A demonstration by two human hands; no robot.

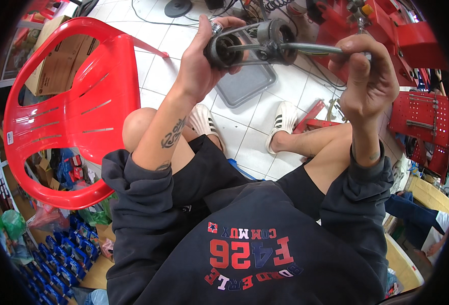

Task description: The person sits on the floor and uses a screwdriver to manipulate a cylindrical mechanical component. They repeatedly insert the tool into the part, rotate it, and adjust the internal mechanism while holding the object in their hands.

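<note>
My left hand [198,68] is wrapped around the near ring of a dark metal ring frame [276,36], two thick round ends joined by thin rods. It is held up lying sideways, above the floor. A thin grey tube or rod [313,48] runs from inside the frame out to the right. Its outer end sits between the thumb and curled fingers of my right hand [365,76]. A small metal end piece shows beside those fingers. Whether the tube is fixed inside the frame, I cannot tell.
A grey plastic tray [244,86] lies on the white tiled floor beneath my hands. At left stands a red plastic chair [120,71], with a cardboard box [56,66] behind it. Red metal equipment [420,46] and a perforated red panel [422,114] are at right. Another person [417,216] is at lower right.
</note>
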